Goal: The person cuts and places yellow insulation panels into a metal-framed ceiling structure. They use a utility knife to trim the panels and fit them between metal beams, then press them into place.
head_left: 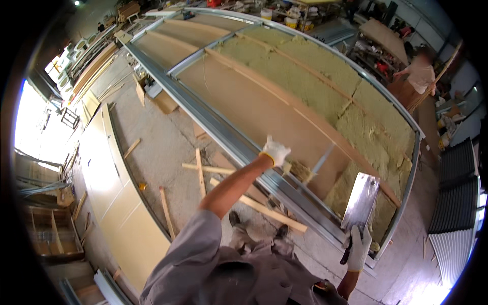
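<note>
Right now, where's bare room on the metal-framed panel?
Bare: the flat brown board between the grey metal rail and pale wooden batten. Crowded: beyond that batten, fibrous yellow-green insulation; near right corner, the wide silver blade.

We record: blown-out opening [34, 122] at left; glare on cream panel [104, 165] and cleaver blade [361, 200]; black, curved fisheye rim.

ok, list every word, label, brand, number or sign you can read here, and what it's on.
None readable.
Broad metal blade in the right hand: no lettering I can make out.
Yellowish insulation: none I can make out.
Background buckets: any markings are too small and blurred to read.
</note>
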